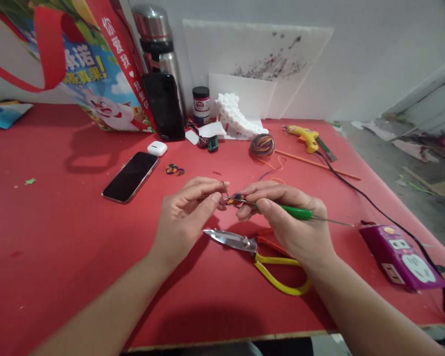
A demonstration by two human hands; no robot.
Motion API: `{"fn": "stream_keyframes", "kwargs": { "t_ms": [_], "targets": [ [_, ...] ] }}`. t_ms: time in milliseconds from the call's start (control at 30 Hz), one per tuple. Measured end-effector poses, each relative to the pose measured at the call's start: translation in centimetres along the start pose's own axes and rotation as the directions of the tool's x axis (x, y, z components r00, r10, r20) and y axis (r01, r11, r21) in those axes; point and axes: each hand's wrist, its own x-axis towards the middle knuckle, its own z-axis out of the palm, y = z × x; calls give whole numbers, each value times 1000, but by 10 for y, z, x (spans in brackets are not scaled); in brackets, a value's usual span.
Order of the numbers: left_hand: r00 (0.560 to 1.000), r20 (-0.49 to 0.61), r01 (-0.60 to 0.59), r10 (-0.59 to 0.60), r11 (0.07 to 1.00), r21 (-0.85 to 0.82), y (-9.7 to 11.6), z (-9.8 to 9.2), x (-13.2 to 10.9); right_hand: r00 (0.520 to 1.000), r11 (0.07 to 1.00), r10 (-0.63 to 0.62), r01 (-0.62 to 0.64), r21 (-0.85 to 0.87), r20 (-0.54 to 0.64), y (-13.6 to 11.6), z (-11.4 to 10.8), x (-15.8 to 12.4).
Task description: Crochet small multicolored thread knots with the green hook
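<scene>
My right hand [287, 212] is closed around a crochet hook [298, 212] with a green handle; one metal end sticks out to the right. The hook's other end reaches into a small piece of multicoloured crochet [238, 198] between my hands. My left hand [189, 212] pinches that piece at its left side, and a strand of yarn rises by the index finger. Below my hands lie scissors [233, 241] with yellow and orange handles, partly hidden by my right hand. A ball of multicoloured yarn [262, 145] sits further back, with loose strands trailing from it.
To the left lie a phone [130, 177], a white earbud case [157, 148] and a small crocheted piece [174, 169]. A gift bag [107, 74], steel flask [154, 29] and upright black phone [165, 106] stand behind. At right are a yellow glue gun [304, 137], its cable and a purple power strip [400, 254].
</scene>
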Motion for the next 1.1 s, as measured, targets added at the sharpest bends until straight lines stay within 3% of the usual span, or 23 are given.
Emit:
{"fn": "stream_keyframes", "kwargs": {
  "t_ms": [67,167,300,367,467,567,833,967,1100],
  "targets": [
    [999,-1,54,-55,988,-143,-2,4,-2,1000,1000,-19,19,18,-1,3,1,-1],
    [994,-34,95,-103,976,-194,-4,8,-4,999,999,-38,38,0,-4,6,4,-2],
    [979,-100,156,-178,968,-195,-1,10,-6,987,951,-162,161,-266,16,5,4,-5],
    [978,-107,150,-176,964,-218,-1,10,-7,953,850,-280,302,-431,115,3,2,-6],
    [974,-97,176,-205,952,-251,-2,9,-6,863,643,-408,503,-578,298,2,0,-9],
    [963,-86,223,-256,934,-279,-3,9,-5,817,521,-445,569,-636,367,3,0,-10],
    [958,-55,245,-281,904,-351,2,13,-6,778,477,-497,616,-627,385,6,3,-8],
    [966,-98,198,-237,932,-305,1,11,-5,780,474,-493,612,-633,384,5,4,-10],
    [953,-133,219,-272,922,-318,4,11,-4,763,438,-507,628,-643,400,6,6,-10]
  ]
}}
